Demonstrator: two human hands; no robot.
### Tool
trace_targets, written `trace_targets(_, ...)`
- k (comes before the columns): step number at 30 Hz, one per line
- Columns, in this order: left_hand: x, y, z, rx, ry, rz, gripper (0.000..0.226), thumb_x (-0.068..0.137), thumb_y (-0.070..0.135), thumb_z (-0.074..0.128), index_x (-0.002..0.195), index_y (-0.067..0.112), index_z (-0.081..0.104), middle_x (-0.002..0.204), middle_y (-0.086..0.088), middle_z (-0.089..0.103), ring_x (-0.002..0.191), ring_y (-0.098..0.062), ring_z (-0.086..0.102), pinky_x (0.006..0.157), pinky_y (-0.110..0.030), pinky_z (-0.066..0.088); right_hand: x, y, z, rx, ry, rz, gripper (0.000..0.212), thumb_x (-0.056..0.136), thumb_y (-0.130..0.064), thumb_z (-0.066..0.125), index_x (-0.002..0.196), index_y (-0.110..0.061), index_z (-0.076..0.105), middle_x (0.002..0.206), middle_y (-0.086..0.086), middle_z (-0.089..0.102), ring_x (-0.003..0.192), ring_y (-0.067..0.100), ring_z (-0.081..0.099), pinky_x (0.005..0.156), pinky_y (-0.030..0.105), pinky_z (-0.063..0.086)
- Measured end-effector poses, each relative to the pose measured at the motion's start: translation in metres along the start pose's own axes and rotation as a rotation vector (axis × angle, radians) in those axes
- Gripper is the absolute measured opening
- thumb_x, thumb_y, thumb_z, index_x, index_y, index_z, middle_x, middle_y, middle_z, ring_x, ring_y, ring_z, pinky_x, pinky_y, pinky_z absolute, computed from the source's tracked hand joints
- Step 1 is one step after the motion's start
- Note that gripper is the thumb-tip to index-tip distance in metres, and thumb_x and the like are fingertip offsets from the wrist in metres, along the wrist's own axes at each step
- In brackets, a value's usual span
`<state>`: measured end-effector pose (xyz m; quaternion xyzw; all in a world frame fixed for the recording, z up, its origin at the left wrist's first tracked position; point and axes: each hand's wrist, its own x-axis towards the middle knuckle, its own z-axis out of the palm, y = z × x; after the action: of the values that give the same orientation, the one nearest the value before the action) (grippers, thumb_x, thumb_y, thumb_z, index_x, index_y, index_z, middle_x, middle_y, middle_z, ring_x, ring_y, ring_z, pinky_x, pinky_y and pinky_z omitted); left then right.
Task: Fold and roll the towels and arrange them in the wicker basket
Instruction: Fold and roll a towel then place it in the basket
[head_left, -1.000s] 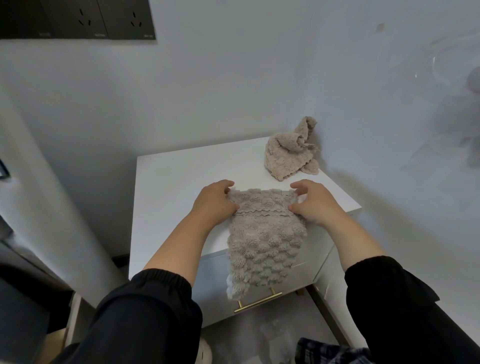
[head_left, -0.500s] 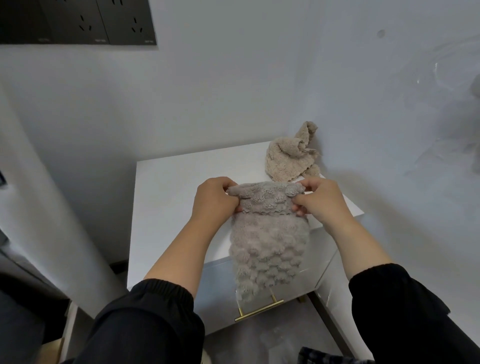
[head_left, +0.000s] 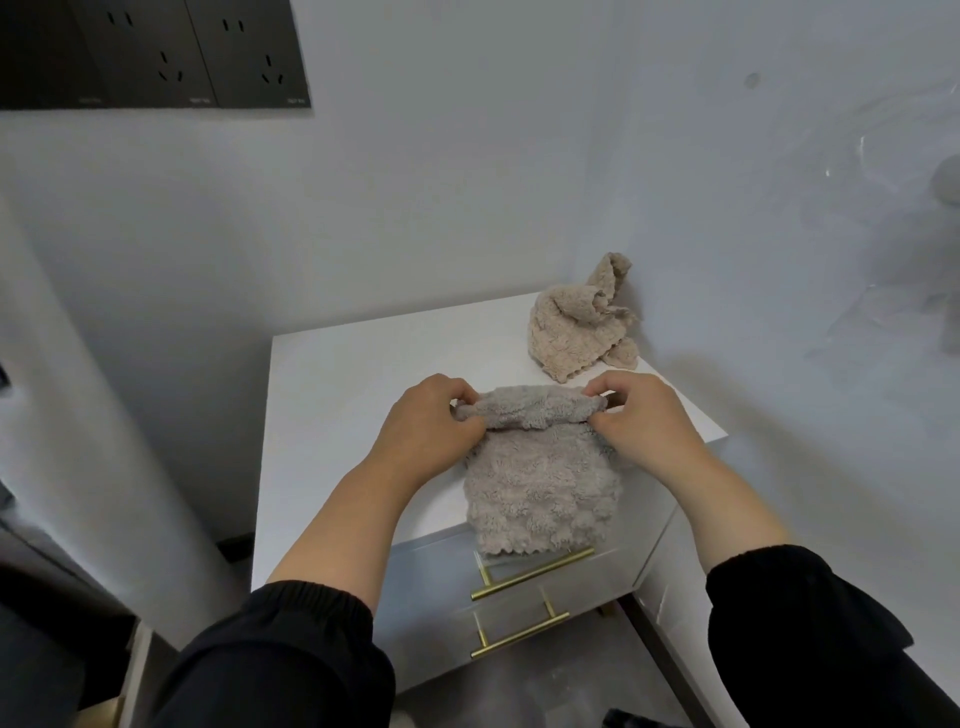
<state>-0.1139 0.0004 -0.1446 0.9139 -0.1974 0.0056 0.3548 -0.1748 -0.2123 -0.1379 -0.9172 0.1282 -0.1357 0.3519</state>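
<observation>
A grey-beige fluffy towel (head_left: 540, 488) lies at the front edge of the white cabinet top (head_left: 337, 395), its lower end hanging over the drawer front. Its far end is curled into a small roll. My left hand (head_left: 431, 421) pinches the left end of that roll and my right hand (head_left: 644, 421) pinches the right end. A second, beige towel (head_left: 571, 327) sits crumpled in the back right corner of the cabinet top, against the wall. No wicker basket is in view.
The cabinet stands in a corner with walls behind and to the right. Two gold drawer handles (head_left: 530, 577) sit on its front. A dark socket panel (head_left: 156, 52) is on the wall at upper left. A pale column (head_left: 67, 415) rises at left.
The towel's far end has been turned over into a roll between both hands. The hanging part has become shorter.
</observation>
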Motion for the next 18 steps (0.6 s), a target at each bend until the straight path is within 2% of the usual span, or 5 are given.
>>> trace_targets(5, 0.001, -0.001, 0.003, 0.009, 0.02, 0.014, 0.021, 0.093, 0.035, 0.056, 0.084, 0.02, 0.067, 0.102, 0.006, 0.061, 0.088, -0.01, 0.056, 0.08, -0.026, 0.042, -0.005, 0.004, -0.007, -0.073, -0.148, 0.003, 0.005, 0.084, -0.021, 0.066, 0.087, -0.025, 0.065, 0.103, -0.007, 0.061, 0.099, 0.011, 0.054, 0.08, 0.024, 0.037)
trace_targets(8, 0.001, -0.001, 0.005, -0.009, 0.026, -0.008, 0.015, 0.09, 0.031, 0.063, 0.078, 0.022, 0.065, 0.1, 0.005, 0.06, 0.088, -0.012, 0.056, 0.08, -0.026, 0.043, -0.005, 0.005, -0.005, -0.042, -0.155, -0.012, 0.022, 0.09, -0.037, 0.061, 0.077, -0.02, 0.066, 0.088, -0.005, 0.065, 0.089, 0.012, 0.057, 0.071, 0.027, 0.04)
trace_targets(10, 0.0, 0.0, 0.008, 0.0, 0.01, -0.037, 0.012, 0.087, 0.028, 0.066, 0.078, 0.024, 0.059, 0.1, 0.004, 0.057, 0.091, -0.013, 0.054, 0.078, -0.026, 0.04, -0.004, 0.006, 0.0, -0.054, -0.129, -0.016, 0.02, 0.092, -0.032, 0.059, 0.077, -0.019, 0.062, 0.086, -0.003, 0.064, 0.088, 0.015, 0.057, 0.064, 0.02, 0.037)
trace_targets(13, 0.0, -0.002, 0.011, -0.037, -0.043, -0.073, 0.023, 0.085, 0.029, 0.068, 0.102, 0.022, 0.054, 0.102, 0.0, 0.057, 0.092, -0.017, 0.054, 0.076, -0.028, 0.042, -0.002, 0.01, 0.007, -0.031, -0.162, 0.034, 0.009, 0.091, -0.022, 0.061, 0.096, -0.018, 0.054, 0.108, 0.005, 0.061, 0.097, 0.019, 0.055, 0.064, 0.019, 0.036)
trace_targets(18, 0.004, -0.001, 0.007, -0.063, -0.129, -0.104, 0.055, 0.085, 0.026, 0.069, 0.135, 0.02, 0.048, 0.117, -0.001, 0.055, 0.104, -0.017, 0.052, 0.091, -0.029, 0.041, -0.001, 0.009, 0.002, 0.068, -0.237, 0.082, 0.049, 0.089, -0.015, 0.065, 0.133, -0.02, 0.043, 0.136, 0.008, 0.045, 0.127, 0.021, 0.043, 0.084, 0.021, 0.03)
